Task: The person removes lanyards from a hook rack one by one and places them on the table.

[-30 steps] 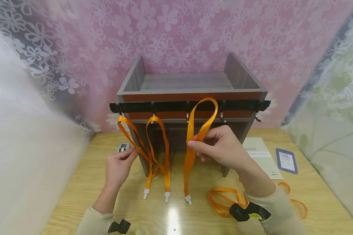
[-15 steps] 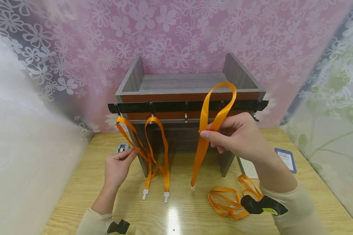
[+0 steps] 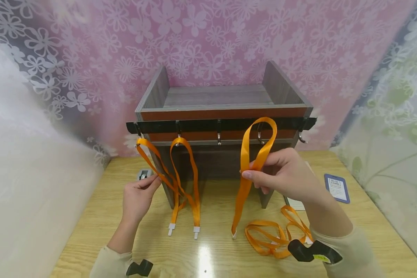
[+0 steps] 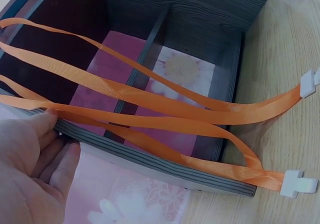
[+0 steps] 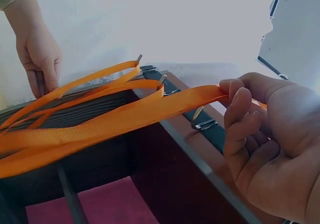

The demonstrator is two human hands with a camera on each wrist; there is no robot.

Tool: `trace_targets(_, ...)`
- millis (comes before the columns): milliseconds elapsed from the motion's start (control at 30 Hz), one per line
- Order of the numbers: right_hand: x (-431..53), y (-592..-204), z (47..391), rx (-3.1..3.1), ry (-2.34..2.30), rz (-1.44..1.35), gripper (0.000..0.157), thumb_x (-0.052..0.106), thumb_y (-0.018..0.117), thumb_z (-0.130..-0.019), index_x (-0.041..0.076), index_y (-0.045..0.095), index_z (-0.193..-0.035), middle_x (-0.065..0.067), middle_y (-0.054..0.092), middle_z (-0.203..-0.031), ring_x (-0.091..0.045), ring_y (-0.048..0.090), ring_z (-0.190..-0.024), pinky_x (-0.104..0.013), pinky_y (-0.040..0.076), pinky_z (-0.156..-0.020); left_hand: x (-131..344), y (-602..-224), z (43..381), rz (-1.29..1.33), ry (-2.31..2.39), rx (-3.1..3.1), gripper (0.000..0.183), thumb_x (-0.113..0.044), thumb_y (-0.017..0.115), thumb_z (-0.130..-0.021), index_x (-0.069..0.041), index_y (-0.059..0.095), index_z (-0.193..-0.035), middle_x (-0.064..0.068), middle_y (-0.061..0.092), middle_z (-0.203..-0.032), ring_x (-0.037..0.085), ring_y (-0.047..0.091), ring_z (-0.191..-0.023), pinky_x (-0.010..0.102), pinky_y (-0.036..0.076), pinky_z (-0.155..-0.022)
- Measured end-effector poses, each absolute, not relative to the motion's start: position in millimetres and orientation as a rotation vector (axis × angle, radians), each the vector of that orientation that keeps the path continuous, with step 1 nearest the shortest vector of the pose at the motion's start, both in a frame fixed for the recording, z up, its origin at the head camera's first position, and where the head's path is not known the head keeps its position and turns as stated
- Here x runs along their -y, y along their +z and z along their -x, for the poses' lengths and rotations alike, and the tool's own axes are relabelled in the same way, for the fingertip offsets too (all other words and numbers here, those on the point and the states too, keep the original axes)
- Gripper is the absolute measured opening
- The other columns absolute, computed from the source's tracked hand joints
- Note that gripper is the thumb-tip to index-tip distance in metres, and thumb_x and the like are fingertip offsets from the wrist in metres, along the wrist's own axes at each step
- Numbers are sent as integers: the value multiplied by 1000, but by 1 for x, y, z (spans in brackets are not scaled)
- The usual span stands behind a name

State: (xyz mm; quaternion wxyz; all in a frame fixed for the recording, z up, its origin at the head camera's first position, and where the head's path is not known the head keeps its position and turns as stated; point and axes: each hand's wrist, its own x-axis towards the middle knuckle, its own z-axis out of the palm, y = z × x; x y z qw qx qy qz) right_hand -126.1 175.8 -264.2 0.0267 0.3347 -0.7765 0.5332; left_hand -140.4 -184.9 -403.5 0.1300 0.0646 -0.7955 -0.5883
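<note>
The person's right hand point(image 3: 290, 175) pinches one orange lanyard point(image 3: 244, 150) between thumb and fingers, a little below its upper loop, so this grip is closed on the strap. From the fingers the loop rises upward and spreads open; the remaining length goes down to a white clip point(image 3: 234, 235), which hangs above the table point(image 3: 100, 208). The long axis is mostly upright, and its top leans toward the person's right.

What matters most, in my judgement, is how the loop stands to the hooks. In the head view its opening lies across the fourth hook point(image 3: 259, 136), counted from the person's left, on the black rail point(image 3: 201, 126). Whether the loop touches this hook, or is only in front of it, I cannot tell. The third hook point(image 3: 219, 138) is just to the left of the loop.

The right hand is clearly the nearer one to both of these hooks. The left hand point(image 3: 138, 199) is well apart, at the outer side; its fingertips pinch the strap of the first hanging lanyard point(image 4: 150, 120). Beside that one, the second lanyard point(image 3: 195, 181) hangs from its own hook.
</note>
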Motion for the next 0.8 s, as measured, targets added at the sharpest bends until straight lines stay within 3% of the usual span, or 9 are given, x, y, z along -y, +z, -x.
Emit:
trace_targets(267,-178,-289,123,2342,1760,-1227,3,-2,73,-88,-2,73,-85,-4,64,-62,-12,55,-46,-29,50,-43,185,-403,142,-182,-1729,2314,27,-27,75,-92,-8,77,-112,13,75,-110,-5,69,-89,17,56,-77)
trace_targets(800,-174,-312,128,2292,1636,-1403,10,-3,75,-86,6,74,-84,3,62,-60,-7,52,-49,-21,48,-45,184,-403,141,-190,-1734,2291,27,-28,75,-91,-9,78,-111,12,75,-110,-5,69,-88,16,56,-76)
